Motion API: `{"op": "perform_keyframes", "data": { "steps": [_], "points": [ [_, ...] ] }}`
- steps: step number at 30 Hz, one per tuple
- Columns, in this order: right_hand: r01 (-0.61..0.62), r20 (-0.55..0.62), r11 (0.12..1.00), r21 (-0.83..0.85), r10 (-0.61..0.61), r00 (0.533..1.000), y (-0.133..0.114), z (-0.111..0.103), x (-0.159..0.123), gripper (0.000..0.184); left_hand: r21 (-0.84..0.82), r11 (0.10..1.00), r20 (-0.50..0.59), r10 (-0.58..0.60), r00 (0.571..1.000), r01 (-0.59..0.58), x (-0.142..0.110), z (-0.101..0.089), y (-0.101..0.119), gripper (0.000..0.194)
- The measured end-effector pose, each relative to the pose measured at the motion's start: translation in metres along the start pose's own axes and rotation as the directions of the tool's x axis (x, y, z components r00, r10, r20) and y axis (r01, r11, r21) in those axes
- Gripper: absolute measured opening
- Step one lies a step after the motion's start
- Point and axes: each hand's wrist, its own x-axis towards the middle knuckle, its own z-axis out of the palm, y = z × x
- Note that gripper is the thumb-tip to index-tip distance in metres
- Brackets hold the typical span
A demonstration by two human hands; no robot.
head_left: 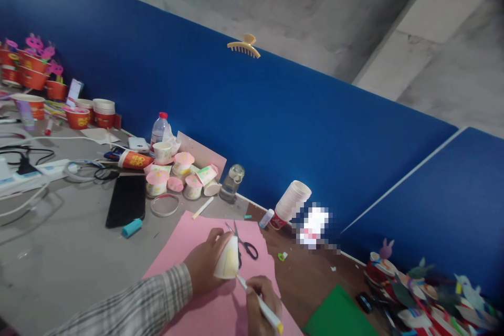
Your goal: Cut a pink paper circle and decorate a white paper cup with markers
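Observation:
My left hand is wrapped round a white paper cup with pale yellow colouring on its side. In my right hand is a white marker with a yellow end, its tip touching the cup's lower edge. Both hands are above a sheet of pink paper. Black-handled scissors lie on that sheet behind the cup, partly hidden by it. A slim white marker rests at the sheet's far left edge.
Decorated paper cups, a glass jar and a black phone stand or lie at the left. Behind the pink sheet are a glue stick and stacked cups. Green paper and cup crafts are at the right.

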Motion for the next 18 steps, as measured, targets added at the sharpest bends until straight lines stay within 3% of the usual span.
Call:
{"op": "perform_keyframes", "data": {
  "steps": [10, 14, 18],
  "points": [
    [-0.047, 0.059, 0.997, 0.054, 0.043, 0.997, -0.005, -0.011, 0.005, 0.019, -0.02, 0.996, -0.067, 0.09, 0.994, -0.092, 0.004, 0.004, -0.001, 0.076],
    [-0.028, 0.126, 0.994, 0.107, 0.014, 0.992, -0.007, -0.006, 0.001, 0.017, 0.0, 0.993, -0.092, 0.118, 0.989, -0.118, 0.004, 0.009, -0.006, 0.075],
    [-0.011, 0.104, 0.99, 0.142, -0.004, 0.995, -0.008, 0.004, -0.008, 0.019, 0.043, 0.993, -0.074, 0.115, 0.991, -0.112, 0.004, 0.012, -0.009, 0.072]
  ]
}}
